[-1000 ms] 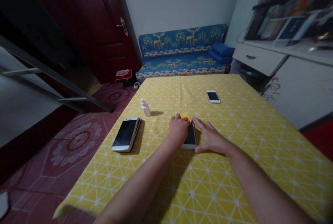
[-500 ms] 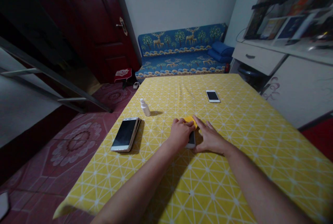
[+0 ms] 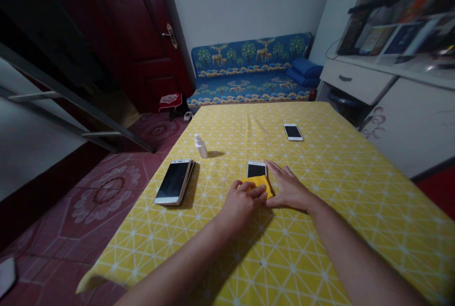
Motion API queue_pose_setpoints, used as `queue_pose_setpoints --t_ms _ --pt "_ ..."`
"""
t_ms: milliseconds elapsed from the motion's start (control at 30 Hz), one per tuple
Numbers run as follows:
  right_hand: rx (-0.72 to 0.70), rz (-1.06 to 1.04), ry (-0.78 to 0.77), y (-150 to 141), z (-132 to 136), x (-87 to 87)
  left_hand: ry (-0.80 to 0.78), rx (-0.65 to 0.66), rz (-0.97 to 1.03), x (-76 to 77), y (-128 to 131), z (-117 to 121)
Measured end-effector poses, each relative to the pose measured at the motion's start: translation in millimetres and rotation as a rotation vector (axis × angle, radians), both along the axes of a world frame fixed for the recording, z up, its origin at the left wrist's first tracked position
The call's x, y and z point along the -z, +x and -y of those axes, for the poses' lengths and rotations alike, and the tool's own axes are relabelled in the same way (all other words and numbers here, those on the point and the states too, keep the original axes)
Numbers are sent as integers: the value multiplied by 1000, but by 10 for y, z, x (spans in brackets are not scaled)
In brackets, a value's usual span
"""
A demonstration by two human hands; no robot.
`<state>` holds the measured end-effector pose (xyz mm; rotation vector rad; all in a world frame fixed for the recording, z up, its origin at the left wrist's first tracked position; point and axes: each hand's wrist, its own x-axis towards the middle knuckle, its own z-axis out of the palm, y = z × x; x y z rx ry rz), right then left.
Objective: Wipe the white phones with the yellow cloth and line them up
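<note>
**Our hands close in on a yellow cloth and a smartphone**

We are at the near half of the table [image 3: 359, 211], which wears a yellow cloth cover with a white geometric pattern. Near its middle lies a smartphone [image 3: 256, 170], screen up, and a yellow cloth [image 3: 262, 184] lies across the phone's lower end and spills onto the table. Our left hand [image 3: 243, 204] sits on the cloth's near edge, its fingers [image 3: 254, 191] curled together and pressing down; we cannot tell how firmly they pinch it. Our right hand [image 3: 289, 188] lies flat on the table just beside the phone and cloth, its fingers [image 3: 279, 169] spread apart, holding nothing.

Left of our hands on the table stand a white spray bottle [image 3: 201, 147] and a gold-edged phone [image 3: 173, 183], which rests on something of similar shape. A white smartphone [image 3: 293, 131] lies toward the table's far end. Beyond that end is a blue deer-patterned sofa [image 3: 249, 70] with blue cushions [image 3: 304, 71]. A dark red door [image 3: 135, 36] stands beyond the table's far left corner, and red patterned floor tiles [image 3: 106, 197] spread left of the table. A white drawer unit [image 3: 355, 78] stands past its far right corner.
</note>
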<state>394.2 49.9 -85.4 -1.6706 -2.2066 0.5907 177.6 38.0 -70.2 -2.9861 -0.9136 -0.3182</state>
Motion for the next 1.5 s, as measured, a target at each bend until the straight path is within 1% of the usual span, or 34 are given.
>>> queue_pose_setpoints --t_ms 133,300,433,567,767,900,1133,1300,1400,1500 --pt "-6 6 -13 17 -3 6 -55 -36 -16 -13 -104 136" --pt "-20 -5 13 42 -14 49 -103 -137 -38 0 -245 258" --pt "-18 -9 19 43 -12 58 -136 -170 -38 -1 -316 265" --pt "-17 -4 18 39 -8 57 -142 -211 -49 -44 -279 220" --pt "-17 -6 9 35 -7 34 -149 -256 -65 -110 -142 54" --pt "-14 5 -11 41 -9 20 -142 -265 -61 -140 -47 -98" --pt "-27 -20 -9 54 -27 49 -136 -307 -83 -174 149 -395" --pt "-36 -28 1 60 -22 54 -144 -362 1 -197 266 -586" --pt "-43 -31 19 62 -20 58 -200 -394 60 -178 298 -658" --pt "-43 -23 37 54 -21 53 -272 -401 138 -123 273 -704"
